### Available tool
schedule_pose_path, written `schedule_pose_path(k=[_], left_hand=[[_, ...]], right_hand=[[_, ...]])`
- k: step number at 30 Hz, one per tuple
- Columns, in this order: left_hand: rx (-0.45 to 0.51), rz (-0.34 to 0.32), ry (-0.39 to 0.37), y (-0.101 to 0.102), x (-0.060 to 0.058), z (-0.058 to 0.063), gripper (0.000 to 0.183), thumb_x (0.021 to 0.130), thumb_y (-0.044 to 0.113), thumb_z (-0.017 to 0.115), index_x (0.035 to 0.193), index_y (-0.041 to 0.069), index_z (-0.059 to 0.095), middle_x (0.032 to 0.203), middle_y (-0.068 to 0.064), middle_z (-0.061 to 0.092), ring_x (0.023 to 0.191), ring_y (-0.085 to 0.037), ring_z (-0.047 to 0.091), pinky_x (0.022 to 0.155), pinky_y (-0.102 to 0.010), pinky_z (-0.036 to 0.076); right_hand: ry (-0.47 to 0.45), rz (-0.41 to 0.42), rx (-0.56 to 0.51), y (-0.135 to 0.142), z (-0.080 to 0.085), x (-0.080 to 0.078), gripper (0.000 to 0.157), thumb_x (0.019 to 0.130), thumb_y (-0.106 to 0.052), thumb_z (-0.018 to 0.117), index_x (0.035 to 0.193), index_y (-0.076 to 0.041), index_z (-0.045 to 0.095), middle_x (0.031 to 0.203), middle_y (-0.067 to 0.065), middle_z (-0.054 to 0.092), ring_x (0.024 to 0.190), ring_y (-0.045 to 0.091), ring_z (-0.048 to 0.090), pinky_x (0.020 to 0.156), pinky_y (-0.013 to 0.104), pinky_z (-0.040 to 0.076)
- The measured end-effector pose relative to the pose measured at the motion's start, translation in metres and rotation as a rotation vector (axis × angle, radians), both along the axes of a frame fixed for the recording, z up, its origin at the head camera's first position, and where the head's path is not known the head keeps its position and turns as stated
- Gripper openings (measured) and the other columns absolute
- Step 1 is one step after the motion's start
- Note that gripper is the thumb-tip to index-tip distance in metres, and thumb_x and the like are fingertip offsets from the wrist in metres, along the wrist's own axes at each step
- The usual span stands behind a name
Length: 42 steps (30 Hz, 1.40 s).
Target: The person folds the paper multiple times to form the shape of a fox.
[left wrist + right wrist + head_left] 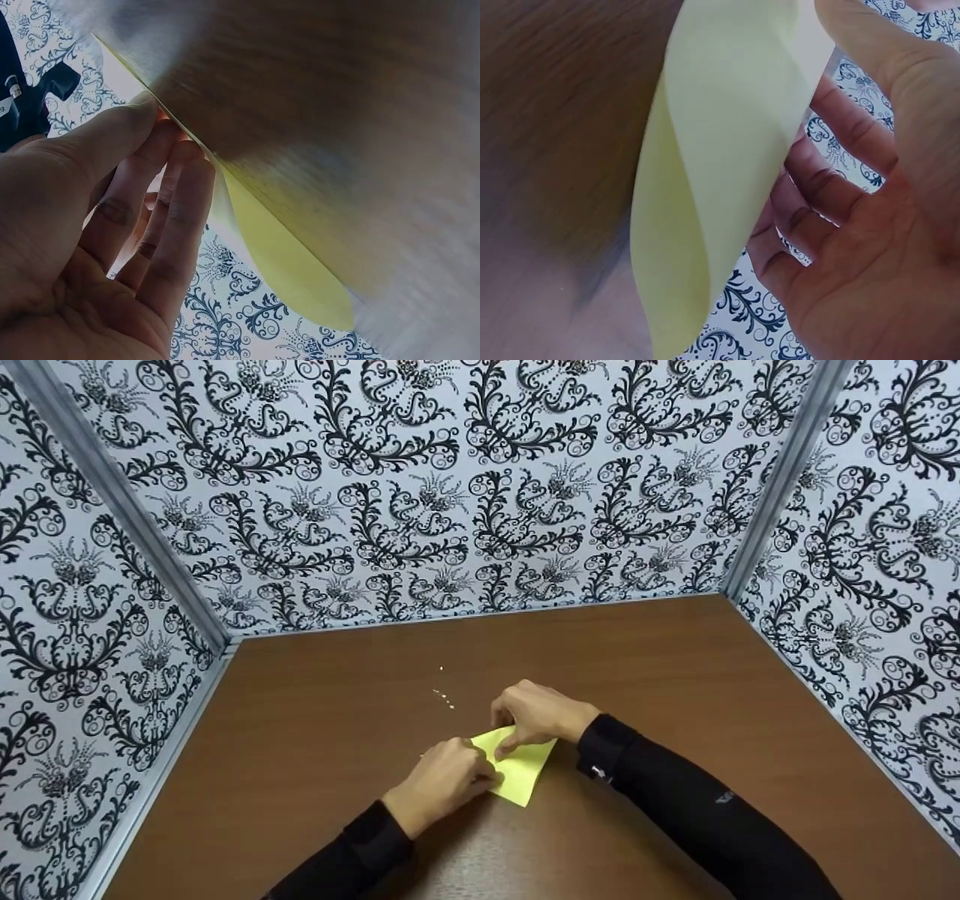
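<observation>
A sheet of yellow paper [525, 774] lies at the front middle of the brown table, bent over with a loose curl. My left hand [442, 781] is at its left edge, the fingers bent and the fingertips right at the paper. In the left wrist view, thumb and fingers [191, 187] meet at the edge of the paper [289, 262], low over the tabletop. My right hand [541, 712] grips the far side. The right wrist view has the thumb on the front face of the paper [727, 135] and the other fingers [802, 202] behind it.
Several small white specks [444, 699] mark the brown table [337, 697] beyond the left hand. White walls with black scrollwork [465, 510] stand behind and on both sides, joined by grey metal posts [780, 487]. Black sleeves [675, 795] cover both forearms.
</observation>
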State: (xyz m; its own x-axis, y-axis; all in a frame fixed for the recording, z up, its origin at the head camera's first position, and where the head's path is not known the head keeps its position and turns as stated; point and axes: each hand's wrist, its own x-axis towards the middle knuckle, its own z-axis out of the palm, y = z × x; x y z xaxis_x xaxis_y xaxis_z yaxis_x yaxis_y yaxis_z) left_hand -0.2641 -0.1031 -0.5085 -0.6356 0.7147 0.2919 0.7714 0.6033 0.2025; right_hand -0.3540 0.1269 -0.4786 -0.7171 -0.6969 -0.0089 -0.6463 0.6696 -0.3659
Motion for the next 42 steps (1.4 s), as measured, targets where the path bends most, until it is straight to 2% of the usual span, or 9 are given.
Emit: schedule_pose_path(k=[3, 9, 14, 19, 28, 31, 33, 38, 42], left_hand=[[-0.021, 0.014, -0.004, 0.0, 0.0, 0.0, 0.008, 0.096, 0.02, 0.095, 0.102, 0.016, 0.095, 0.095, 0.003, 0.088, 0.085, -0.011, 0.08, 0.078, -0.02, 0.065], [-0.046, 0.017, -0.002, -0.001, 0.001, 0.0, 0.008, 0.1, 0.022, 0.093, 0.103, 0.015, 0.095, 0.091, 0.003, 0.082, 0.082, -0.009, 0.076, 0.074, -0.018, 0.062], [-0.059, 0.007, 0.01, -0.001, 0.001, 0.0, 0.006, 0.102, 0.021, 0.092, 0.105, 0.017, 0.095, 0.105, -0.001, 0.082, 0.088, -0.011, 0.079, 0.075, -0.02, 0.063], [-0.073, -0.006, 0.016, 0.0, 0.0, 0.001, 0.003, 0.101, 0.02, 0.092, 0.103, 0.02, 0.094, 0.122, -0.002, 0.086, 0.104, -0.018, 0.085, 0.085, -0.028, 0.07], [-0.075, -0.036, -0.009, 0.0, -0.001, 0.0, 0.005, 0.102, 0.02, 0.089, 0.1, 0.02, 0.093, 0.129, 0.0, 0.089, 0.12, -0.023, 0.083, 0.104, -0.037, 0.07], [-0.081, -0.041, -0.007, 0.0, -0.002, 0.0, 0.004, 0.102, 0.018, 0.089, 0.102, 0.02, 0.093, 0.13, 0.002, 0.089, 0.121, -0.022, 0.083, 0.111, -0.039, 0.067], [-0.083, -0.041, 0.003, 0.0, -0.002, 0.0, 0.004, 0.101, 0.018, 0.09, 0.102, 0.02, 0.093, 0.129, 0.003, 0.09, 0.12, -0.021, 0.083, 0.11, -0.038, 0.067], [-0.068, -0.035, 0.02, 0.0, -0.001, 0.001, 0.004, 0.099, 0.018, 0.092, 0.101, 0.02, 0.093, 0.124, 0.004, 0.091, 0.116, -0.018, 0.084, 0.097, -0.032, 0.07], [-0.043, -0.045, 0.01, 0.0, -0.001, 0.0, 0.007, 0.098, 0.015, 0.093, 0.094, 0.02, 0.09, 0.122, 0.005, 0.091, 0.114, -0.017, 0.084, 0.094, -0.034, 0.07]], right_hand=[[0.009, 0.0, 0.016, 0.002, -0.002, -0.001, 0.038, 0.084, -0.042, 0.108, 0.105, -0.018, 0.087, 0.095, -0.005, 0.084, 0.081, 0.004, 0.068, 0.074, 0.028, 0.06], [0.025, -0.003, 0.024, 0.008, -0.002, -0.004, 0.035, 0.084, -0.038, 0.108, 0.105, -0.017, 0.089, 0.096, -0.002, 0.086, 0.084, 0.008, 0.072, 0.078, 0.032, 0.064], [0.018, -0.013, -0.003, 0.018, -0.002, -0.007, 0.029, 0.087, -0.034, 0.106, 0.103, -0.016, 0.09, 0.094, -0.002, 0.087, 0.083, 0.007, 0.073, 0.079, 0.032, 0.065], [0.007, -0.004, -0.058, 0.025, -0.003, -0.011, 0.025, 0.093, -0.035, 0.102, 0.103, -0.015, 0.09, 0.093, -0.003, 0.087, 0.081, 0.004, 0.074, 0.078, 0.028, 0.065], [-0.008, 0.021, -0.135, 0.025, -0.002, -0.012, 0.018, 0.098, -0.032, 0.097, 0.103, -0.015, 0.09, 0.093, -0.002, 0.088, 0.078, 0.001, 0.072, 0.075, 0.023, 0.062], [-0.027, 0.021, -0.123, 0.023, -0.003, -0.01, 0.021, 0.097, -0.033, 0.098, 0.103, -0.015, 0.09, 0.093, -0.002, 0.087, 0.078, 0.001, 0.07, 0.075, 0.024, 0.061], [-0.037, 0.022, -0.099, 0.022, -0.003, -0.007, 0.024, 0.094, -0.034, 0.101, 0.104, -0.015, 0.09, 0.094, -0.002, 0.087, 0.08, 0.003, 0.07, 0.075, 0.026, 0.061], [-0.044, -0.001, -0.01, 0.02, -0.002, 0.001, 0.039, 0.086, -0.043, 0.106, 0.112, -0.02, 0.089, 0.104, -0.004, 0.081, 0.091, 0.008, 0.068, 0.079, 0.03, 0.058], [-0.027, -0.012, 0.033, 0.018, -0.003, 0.008, 0.054, 0.082, -0.053, 0.107, 0.119, -0.02, 0.086, 0.11, -0.003, 0.075, 0.097, 0.013, 0.065, 0.079, 0.034, 0.057]])
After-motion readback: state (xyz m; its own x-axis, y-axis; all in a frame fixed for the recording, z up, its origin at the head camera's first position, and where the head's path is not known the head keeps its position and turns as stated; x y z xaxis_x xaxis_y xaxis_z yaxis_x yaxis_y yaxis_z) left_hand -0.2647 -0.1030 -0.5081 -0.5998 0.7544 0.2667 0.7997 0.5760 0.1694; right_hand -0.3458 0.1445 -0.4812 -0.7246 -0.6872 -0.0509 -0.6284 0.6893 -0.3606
